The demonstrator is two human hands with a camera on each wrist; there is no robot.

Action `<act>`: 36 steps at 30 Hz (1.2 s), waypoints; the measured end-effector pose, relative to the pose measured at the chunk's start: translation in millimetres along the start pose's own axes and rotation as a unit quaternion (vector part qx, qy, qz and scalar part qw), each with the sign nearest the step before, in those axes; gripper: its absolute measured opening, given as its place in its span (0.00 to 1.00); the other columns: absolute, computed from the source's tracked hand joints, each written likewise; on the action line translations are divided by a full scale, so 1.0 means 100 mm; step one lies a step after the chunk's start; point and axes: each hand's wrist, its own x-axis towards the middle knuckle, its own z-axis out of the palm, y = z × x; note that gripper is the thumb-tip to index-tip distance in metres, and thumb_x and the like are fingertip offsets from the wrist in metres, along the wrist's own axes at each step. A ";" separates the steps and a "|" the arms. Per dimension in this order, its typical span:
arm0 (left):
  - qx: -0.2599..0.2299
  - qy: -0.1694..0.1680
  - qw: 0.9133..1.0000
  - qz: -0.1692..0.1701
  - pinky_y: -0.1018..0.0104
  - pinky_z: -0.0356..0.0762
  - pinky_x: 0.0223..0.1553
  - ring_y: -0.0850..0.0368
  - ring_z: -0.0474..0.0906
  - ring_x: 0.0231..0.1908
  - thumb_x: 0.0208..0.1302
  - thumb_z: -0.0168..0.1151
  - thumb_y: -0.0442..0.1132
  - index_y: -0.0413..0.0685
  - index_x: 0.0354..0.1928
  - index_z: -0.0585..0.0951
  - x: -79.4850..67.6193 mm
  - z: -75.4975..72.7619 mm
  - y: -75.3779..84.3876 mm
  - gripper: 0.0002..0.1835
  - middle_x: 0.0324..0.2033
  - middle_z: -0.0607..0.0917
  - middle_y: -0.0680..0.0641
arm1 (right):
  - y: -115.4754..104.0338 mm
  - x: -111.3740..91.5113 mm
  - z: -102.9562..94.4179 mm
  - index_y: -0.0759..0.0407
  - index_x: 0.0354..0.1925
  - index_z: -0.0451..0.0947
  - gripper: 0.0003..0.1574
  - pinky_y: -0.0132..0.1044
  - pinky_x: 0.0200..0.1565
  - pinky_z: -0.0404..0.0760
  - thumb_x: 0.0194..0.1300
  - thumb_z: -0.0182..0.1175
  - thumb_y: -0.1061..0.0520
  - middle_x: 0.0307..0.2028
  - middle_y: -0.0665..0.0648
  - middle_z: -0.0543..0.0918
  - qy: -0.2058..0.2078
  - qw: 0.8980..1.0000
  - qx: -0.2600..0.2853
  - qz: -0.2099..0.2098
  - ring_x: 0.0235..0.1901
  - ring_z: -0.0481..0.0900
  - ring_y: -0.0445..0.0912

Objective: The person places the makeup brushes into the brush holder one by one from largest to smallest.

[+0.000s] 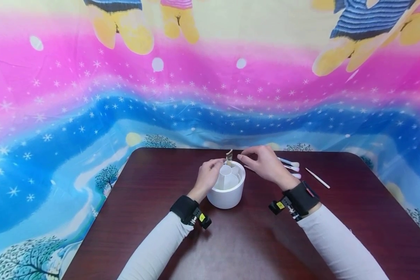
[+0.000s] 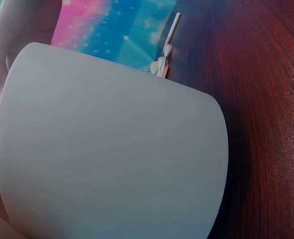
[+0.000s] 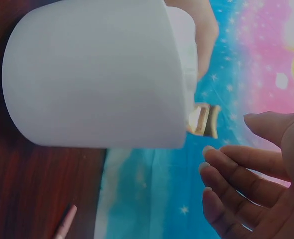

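Pink-and-blue printed cloth (image 1: 196,91) hangs behind a dark reddish-brown worktop (image 1: 143,217). White round holder (image 1: 225,198) with inner compartments stands upright on it; gold-toned piece (image 1: 229,156) sticks up at its far side. Left hand (image 1: 206,175) is at the holder's left rim, fingers bent; can't tell if they pinch anything. Right hand (image 1: 266,163) is near the gold-toned piece, apart from it, thumb and fingers spread. Brushes (image 1: 294,164) and a pale stick (image 1: 317,178) lie to the right.
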 end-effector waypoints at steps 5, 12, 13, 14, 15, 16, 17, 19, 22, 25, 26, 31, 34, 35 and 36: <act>0.002 -0.013 1.000 0.008 0.56 0.70 0.53 0.59 0.71 0.52 0.70 0.46 0.50 0.54 0.53 0.80 0.00 -0.02 0.00 0.18 0.50 0.80 0.55 | 0.07 -0.07 -0.22 0.52 0.42 0.83 0.15 0.45 0.41 0.77 0.65 0.58 0.46 0.39 0.52 0.84 0.023 1.000 -0.014 0.015 0.31 0.78 0.41; 0.008 -0.041 0.999 -0.005 0.55 0.70 0.54 0.59 0.70 0.53 0.71 0.45 0.52 0.55 0.56 0.78 0.02 -0.06 0.03 0.20 0.53 0.78 0.54 | 0.32 -0.21 -0.60 0.54 0.46 0.82 0.17 0.49 0.42 0.76 0.67 0.56 0.46 0.41 0.55 0.83 0.041 0.997 -0.032 0.049 0.40 0.78 0.46; 0.008 -0.045 0.999 -0.008 0.55 0.69 0.54 0.58 0.70 0.53 0.71 0.45 0.52 0.55 0.57 0.77 0.02 -0.07 0.03 0.20 0.53 0.78 0.54 | 0.37 -0.23 -0.64 0.54 0.47 0.82 0.18 0.49 0.42 0.76 0.67 0.56 0.46 0.41 0.56 0.83 0.043 0.997 -0.034 0.056 0.40 0.78 0.47; 0.009 -0.049 0.999 -0.009 0.55 0.69 0.55 0.58 0.70 0.54 0.71 0.45 0.53 0.55 0.57 0.77 0.03 -0.07 0.03 0.20 0.54 0.78 0.54 | 0.42 -0.26 -0.68 0.55 0.47 0.81 0.19 0.50 0.42 0.75 0.67 0.55 0.45 0.42 0.56 0.83 0.043 0.996 -0.036 0.064 0.40 0.77 0.47; 0.010 -0.053 0.998 -0.011 0.55 0.69 0.55 0.59 0.70 0.54 0.71 0.45 0.53 0.54 0.58 0.76 0.03 -0.08 0.03 0.21 0.54 0.78 0.54 | 0.47 -0.28 -0.71 0.55 0.47 0.81 0.19 0.50 0.42 0.75 0.67 0.55 0.45 0.42 0.57 0.83 0.045 0.996 -0.038 0.071 0.41 0.77 0.48; 0.009 -0.058 0.998 -0.013 0.54 0.68 0.56 0.58 0.69 0.54 0.71 0.45 0.53 0.54 0.59 0.76 0.02 -0.08 0.03 0.21 0.54 0.77 0.54 | 0.52 -0.30 -0.74 0.55 0.48 0.81 0.19 0.50 0.42 0.75 0.67 0.55 0.45 0.42 0.56 0.82 0.046 0.995 -0.038 0.080 0.40 0.76 0.48; 0.008 -0.062 0.998 -0.015 0.54 0.68 0.56 0.58 0.69 0.55 0.71 0.45 0.53 0.54 0.59 0.75 0.02 -0.09 0.03 0.21 0.55 0.77 0.54 | 0.57 -0.33 -0.76 0.55 0.48 0.81 0.19 0.50 0.41 0.75 0.67 0.55 0.45 0.41 0.56 0.82 0.045 0.994 -0.038 0.089 0.40 0.76 0.48; 0.006 -0.068 0.997 -0.018 0.54 0.67 0.56 0.58 0.69 0.55 0.71 0.44 0.54 0.54 0.60 0.75 0.02 -0.09 0.02 0.22 0.55 0.76 0.53 | 0.67 -0.37 -0.79 0.55 0.48 0.80 0.20 0.50 0.40 0.74 0.68 0.54 0.45 0.40 0.57 0.82 0.043 0.993 -0.040 0.103 0.39 0.76 0.48; 0.007 -0.072 0.997 -0.024 0.53 0.67 0.57 0.58 0.68 0.56 0.71 0.44 0.55 0.55 0.60 0.74 0.01 -0.08 0.01 0.23 0.56 0.76 0.53 | 0.83 -0.43 -0.80 0.56 0.48 0.80 0.18 0.49 0.38 0.74 0.68 0.54 0.47 0.38 0.58 0.82 0.035 0.991 -0.043 0.123 0.36 0.76 0.48; 0.005 -0.070 0.997 -0.027 0.52 0.67 0.56 0.57 0.69 0.55 0.71 0.44 0.55 0.54 0.60 0.74 0.00 -0.08 0.00 0.23 0.56 0.76 0.53 | 1.02 -0.45 -0.75 0.59 0.48 0.79 0.18 0.48 0.36 0.74 0.69 0.53 0.49 0.38 0.60 0.81 0.024 0.989 -0.048 0.139 0.36 0.76 0.50; 0.007 -0.069 0.997 -0.027 0.52 0.67 0.56 0.57 0.69 0.55 0.71 0.44 0.55 0.54 0.60 0.74 0.00 -0.08 0.00 0.23 0.56 0.76 0.53 | 1.09 -0.45 -0.72 0.60 0.48 0.79 0.18 0.48 0.36 0.74 0.69 0.53 0.50 0.38 0.61 0.81 0.020 0.988 -0.049 0.144 0.36 0.76 0.51; 0.014 -0.067 0.997 -0.028 0.53 0.68 0.55 0.57 0.69 0.54 0.71 0.44 0.55 0.55 0.59 0.75 0.01 -0.08 -0.02 0.22 0.55 0.77 0.53 | 1.45 -0.43 -0.55 0.65 0.48 0.77 0.19 0.51 0.38 0.74 0.69 0.52 0.53 0.42 0.66 0.79 0.001 0.984 -0.052 0.172 0.38 0.75 0.55; 0.015 -0.068 0.997 -0.025 0.53 0.69 0.55 0.58 0.70 0.54 0.71 0.44 0.55 0.57 0.59 0.75 0.02 -0.07 -0.03 0.22 0.55 0.77 0.53 | 1.62 -0.40 -0.44 0.67 0.48 0.76 0.18 0.52 0.39 0.73 0.69 0.52 0.54 0.44 0.68 0.78 -0.010 0.980 -0.058 0.189 0.39 0.75 0.57; 0.015 -0.068 0.997 -0.024 0.53 0.69 0.55 0.58 0.70 0.54 0.71 0.44 0.56 0.57 0.59 0.75 0.02 -0.06 -0.03 0.22 0.55 0.77 0.53 | 1.67 -0.38 -0.40 0.67 0.48 0.76 0.18 0.52 0.39 0.73 0.69 0.52 0.55 0.44 0.68 0.78 -0.013 0.979 -0.061 0.195 0.39 0.75 0.57; 0.015 -0.068 0.997 -0.022 0.53 0.69 0.55 0.58 0.70 0.54 0.71 0.44 0.56 0.56 0.59 0.75 0.03 -0.06 -0.03 0.22 0.55 0.77 0.53 | 1.71 -0.37 -0.37 0.68 0.49 0.75 0.18 0.53 0.40 0.73 0.69 0.52 0.55 0.44 0.69 0.78 -0.017 0.978 -0.063 0.200 0.40 0.74 0.58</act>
